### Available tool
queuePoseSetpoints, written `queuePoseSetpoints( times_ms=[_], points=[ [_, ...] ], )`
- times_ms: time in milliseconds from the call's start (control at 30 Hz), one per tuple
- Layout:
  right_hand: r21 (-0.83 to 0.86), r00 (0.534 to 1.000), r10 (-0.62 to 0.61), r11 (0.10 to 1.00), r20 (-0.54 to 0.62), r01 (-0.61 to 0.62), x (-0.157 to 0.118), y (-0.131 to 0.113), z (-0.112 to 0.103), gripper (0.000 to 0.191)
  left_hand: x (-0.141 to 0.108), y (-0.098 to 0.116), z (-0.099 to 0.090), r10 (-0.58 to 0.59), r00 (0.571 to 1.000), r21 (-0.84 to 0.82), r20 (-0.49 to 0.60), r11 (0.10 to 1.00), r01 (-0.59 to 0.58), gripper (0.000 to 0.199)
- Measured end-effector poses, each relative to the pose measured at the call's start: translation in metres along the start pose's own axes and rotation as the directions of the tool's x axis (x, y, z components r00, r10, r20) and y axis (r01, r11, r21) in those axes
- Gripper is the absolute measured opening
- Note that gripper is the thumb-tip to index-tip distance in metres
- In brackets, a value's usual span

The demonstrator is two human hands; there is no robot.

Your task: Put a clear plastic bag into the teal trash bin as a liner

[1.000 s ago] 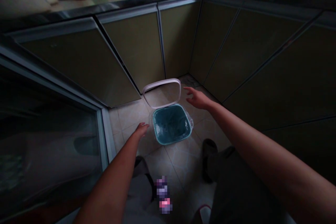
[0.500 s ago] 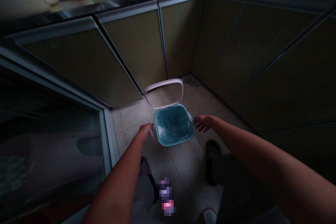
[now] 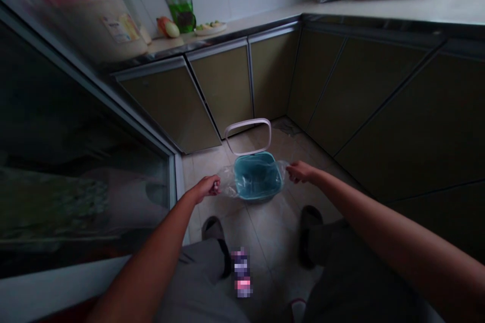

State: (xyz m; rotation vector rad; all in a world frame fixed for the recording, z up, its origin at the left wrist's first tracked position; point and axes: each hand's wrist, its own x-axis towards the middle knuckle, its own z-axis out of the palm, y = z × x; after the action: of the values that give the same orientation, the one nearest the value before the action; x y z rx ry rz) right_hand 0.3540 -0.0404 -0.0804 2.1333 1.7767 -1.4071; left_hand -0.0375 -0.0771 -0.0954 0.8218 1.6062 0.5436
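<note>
On the tiled floor between my feet and the cabinets stands a blue trash bin [image 3: 257,194]. Its pale rim ring [image 3: 248,122] is tipped up on the far side. A clear plastic bag [image 3: 228,181] lines the bin and stretches out past both sides. My left hand [image 3: 207,186] is closed on the bag's left edge, apart from the bin. To the right of the bin, my right hand [image 3: 300,171] pinches the opposite edge of the bag. Inside the bin I see only the bag's shiny folds.
Cabinets [image 3: 223,86] meet in a corner behind the bin. A glass door [image 3: 144,197] stands at left. On the counter [image 3: 261,21] are a pink-lidded container [image 3: 98,20], a green packet [image 3: 177,0] and a plate [image 3: 210,29]. A slipper [image 3: 212,227] is on my foot.
Both hands have drawn the bag's edges outward and up, so more of it spreads beyond the bin. The view has tilted up, showing more of the counter.
</note>
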Motion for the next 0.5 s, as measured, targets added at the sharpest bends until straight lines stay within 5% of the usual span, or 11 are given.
queuePoseSetpoints(
  times_ms=[267,500],
  points=[
    [0.143,0.959,-0.272,0.949,-0.080,0.281,-0.108,-0.014,-0.026,0.037,-0.125,0.020,-0.015,0.245,0.959,0.161,0.145,0.950,-0.267,0.031],
    [0.109,0.918,-0.379,0.924,0.118,0.367,-0.223,0.020,-0.046,0.065,-0.243,0.011,-0.017,0.265,0.889,0.376,0.374,0.832,-0.407,0.038]
  ],
)
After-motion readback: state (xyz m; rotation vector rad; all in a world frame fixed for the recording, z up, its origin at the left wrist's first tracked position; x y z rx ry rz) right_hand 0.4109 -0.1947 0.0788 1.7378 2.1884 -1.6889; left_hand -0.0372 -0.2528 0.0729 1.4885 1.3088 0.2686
